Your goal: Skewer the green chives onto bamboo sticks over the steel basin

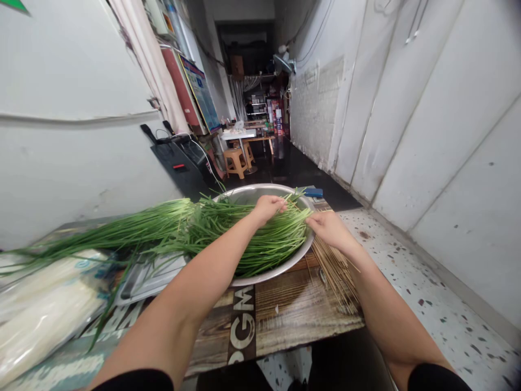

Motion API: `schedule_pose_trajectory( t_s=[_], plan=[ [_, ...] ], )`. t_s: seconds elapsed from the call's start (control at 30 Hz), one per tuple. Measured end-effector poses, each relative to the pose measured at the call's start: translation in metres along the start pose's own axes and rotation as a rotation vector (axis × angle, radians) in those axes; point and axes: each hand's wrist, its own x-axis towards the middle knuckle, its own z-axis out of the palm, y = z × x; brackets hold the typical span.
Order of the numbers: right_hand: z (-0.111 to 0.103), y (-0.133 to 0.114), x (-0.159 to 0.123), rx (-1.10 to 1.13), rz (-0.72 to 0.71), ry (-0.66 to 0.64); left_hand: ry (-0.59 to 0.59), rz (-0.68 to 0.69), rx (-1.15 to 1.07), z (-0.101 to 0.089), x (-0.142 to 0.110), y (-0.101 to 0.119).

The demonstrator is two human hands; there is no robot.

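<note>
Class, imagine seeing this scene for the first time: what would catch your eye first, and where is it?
Bright green stalks fill a metal bowl at the picture's centre, with the left hand above them and the right hand by the right rim. A long green bundle trails off leftward, beyond a plastic bag with pale contents. Thin sticks lie right of the bowl.

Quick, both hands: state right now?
Left hand: fingers curled over the green stalks; can't tell what, if anything, it grips.
Right hand: fingers bent at the stalks' pale ends; grip can't be told.
</note>
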Motion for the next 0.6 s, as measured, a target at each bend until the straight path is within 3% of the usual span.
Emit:
schedule_pose_trajectory(
  t_s=[0.27, 0.6],
  plan=[
    [-0.0003, -0.0007, -0.0003, 0.009, -0.011, -0.002, 0.001, 0.008, -0.074, 0.0049, -0.0023, 0.0047],
    [0.0013, 0.0008, 0.0006, 0.005, -0.003, 0.003, 0.036, 0.026, -0.013, 0.0038, -0.0029, 0.0066]
  ],
)
